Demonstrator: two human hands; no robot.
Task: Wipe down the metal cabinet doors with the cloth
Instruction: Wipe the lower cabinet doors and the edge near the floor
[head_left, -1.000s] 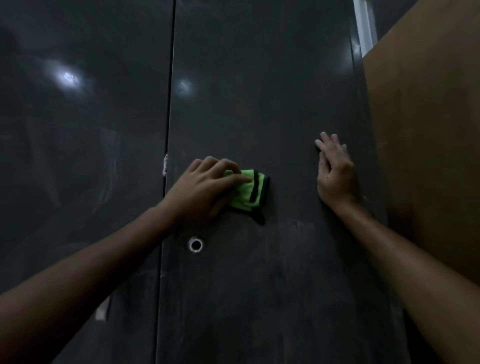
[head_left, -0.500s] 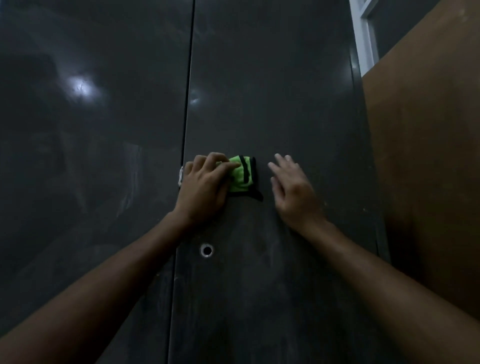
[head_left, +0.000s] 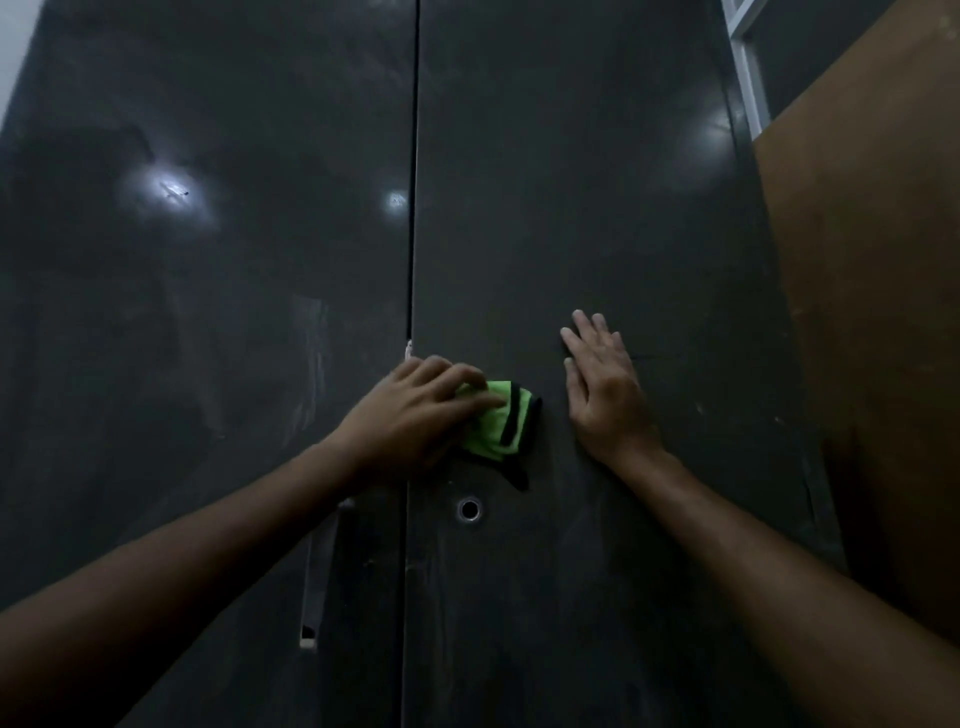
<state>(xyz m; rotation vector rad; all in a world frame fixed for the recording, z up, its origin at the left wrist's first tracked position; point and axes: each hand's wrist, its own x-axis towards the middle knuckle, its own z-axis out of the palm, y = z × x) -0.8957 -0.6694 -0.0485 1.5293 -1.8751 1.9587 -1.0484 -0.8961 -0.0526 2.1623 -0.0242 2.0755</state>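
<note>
Cloth (head_left: 497, 420) sits on my right door (head_left: 597, 208) above the keyhole (head_left: 469, 510), left hand (head_left: 415, 415) curled round it. Right hand (head_left: 602, 389) flat, fingers together, has slid right since half a second ago.

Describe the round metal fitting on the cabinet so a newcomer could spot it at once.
Find the right cabinet door, just right of the vertical seam between the two dark doors. Look just below the left hand and its green cloth: the small ring there is the door's only shiny, circular mark.
</note>
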